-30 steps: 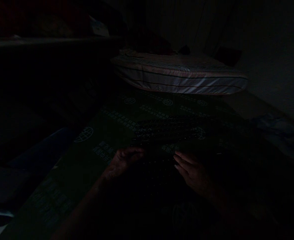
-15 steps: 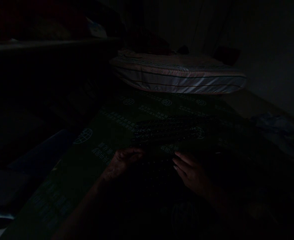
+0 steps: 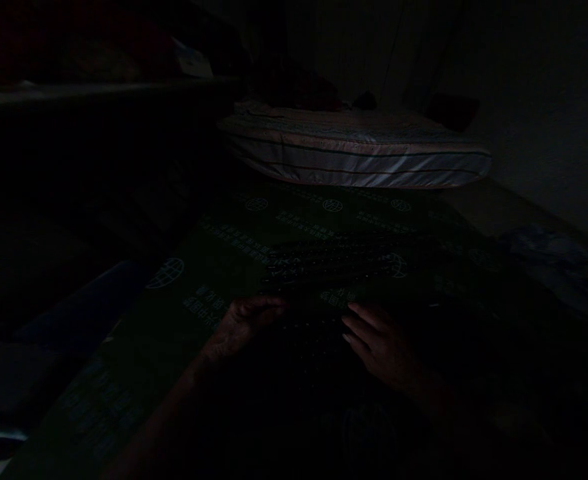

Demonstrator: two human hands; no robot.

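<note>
A dark cloth-like piece with small white dots [image 3: 314, 343] lies between my hands; its outline is mostly lost in the dark. My left hand [image 3: 244, 327] has thumb and forefinger pressed together at its upper left edge, pinching it. On the right side, my right hand [image 3: 379, 343] rests with fingers stretched out and slightly apart, tips touching the dotted piece; its thumb is hidden. Just beyond them, a dark dotted bundle in long pleats [image 3: 329, 260] lies across the green printed surface [image 3: 244, 233].
A mattress with a striped cover [image 3: 364, 160] stands at the far end of the green surface. A shelf [image 3: 124, 87] with objects on it runs along the upper left. Pale crumpled material [image 3: 544, 253] lies at the right. Something dark blue [image 3: 89, 300] is at the left.
Both hands keep nearly the same place. The right fingers have shifted very slightly left, and the view has moved a little. The picture is somewhat darker.
</note>
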